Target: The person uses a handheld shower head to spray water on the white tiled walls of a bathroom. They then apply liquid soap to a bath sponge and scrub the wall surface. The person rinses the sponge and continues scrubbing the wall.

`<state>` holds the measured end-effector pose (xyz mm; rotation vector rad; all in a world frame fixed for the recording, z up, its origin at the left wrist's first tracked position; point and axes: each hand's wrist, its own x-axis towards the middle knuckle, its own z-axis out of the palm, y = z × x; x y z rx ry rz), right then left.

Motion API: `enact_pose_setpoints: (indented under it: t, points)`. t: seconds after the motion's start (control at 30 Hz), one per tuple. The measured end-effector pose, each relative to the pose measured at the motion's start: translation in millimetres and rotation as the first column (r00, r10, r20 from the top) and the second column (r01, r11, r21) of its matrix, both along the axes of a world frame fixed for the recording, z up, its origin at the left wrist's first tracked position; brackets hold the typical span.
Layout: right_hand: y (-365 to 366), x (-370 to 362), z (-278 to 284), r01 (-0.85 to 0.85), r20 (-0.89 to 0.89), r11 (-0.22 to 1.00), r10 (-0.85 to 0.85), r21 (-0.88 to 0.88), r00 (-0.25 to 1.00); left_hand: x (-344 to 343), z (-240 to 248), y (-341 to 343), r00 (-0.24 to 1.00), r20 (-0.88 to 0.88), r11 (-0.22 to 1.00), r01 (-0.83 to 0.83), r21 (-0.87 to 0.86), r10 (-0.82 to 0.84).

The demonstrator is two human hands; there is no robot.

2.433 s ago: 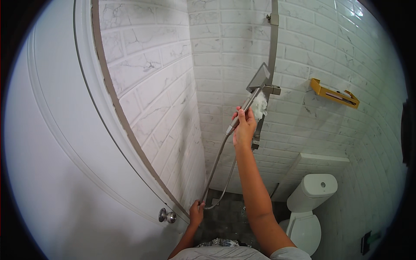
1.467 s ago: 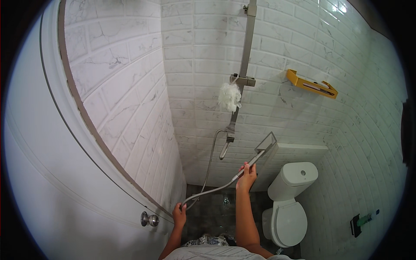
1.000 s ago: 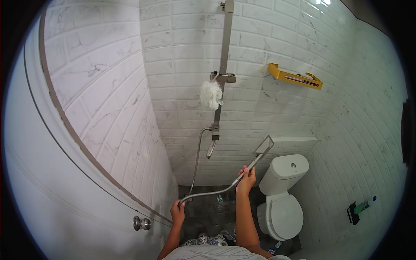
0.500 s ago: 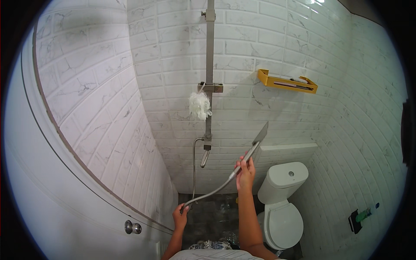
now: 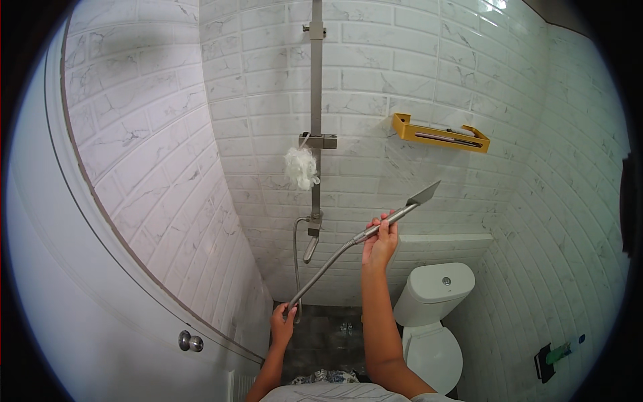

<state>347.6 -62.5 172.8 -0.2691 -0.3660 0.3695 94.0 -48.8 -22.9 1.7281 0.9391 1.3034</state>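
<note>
White marbled tiles (image 5: 382,84) are rising to twelve o'clock. At four o'clock the right hand (image 5: 381,245) is holding the shower handset (image 5: 402,214) in curled fingers, its head (image 5: 424,193) pointing past three; near half past six the left hand (image 5: 282,325) is pinching the hose (image 5: 323,269). Leaving slack between them should be letting the handset turn without tugging.

The shower head (image 5: 425,193) has left its spot by the rail bracket (image 5: 326,141) — the right hand (image 5: 380,242) has carried it rightward, and it now leans further right than half a second ago. The white puff (image 5: 301,167), partly hidden at first, shows fully. The hose (image 5: 326,268), nearly level a second ago, now slants steeply upward between both hands.
</note>
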Motion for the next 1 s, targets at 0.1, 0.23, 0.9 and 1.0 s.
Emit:
enact_pose_setpoints:
  t: [0.1, 0.23, 0.9, 1.0]
  points:
    - [-13.8, 17.7, -13.2, 0.045, -0.092, 0.998, -0.048, -0.033, 0.995, 12.7, -3.8, -6.0, 0.999, -0.034, 0.999, -0.001, -0.047, -0.001]
    - [-40.3, 59.7, -43.5, 0.147, -0.106, 0.987, -0.154, -0.072, 0.982, 36.0, 4.6, -17.0, 0.989, -0.120, 0.990, 0.071, -0.121, -0.086]
    - [-106.9, 85.2, -229.7, -0.028, -0.345, 0.837, -0.195, -0.547, 0.918, 13.7, -37.1, -15.3, 0.969, -0.247, 0.995, -0.012, -0.095, -0.012]
    - [-116.9, 89.2, -211.2, 0.062, -0.315, 0.877, -0.237, -0.477, 0.919, 21.6, -33.7, -28.1, 0.959, -0.276, 0.994, 0.031, -0.108, -0.060]
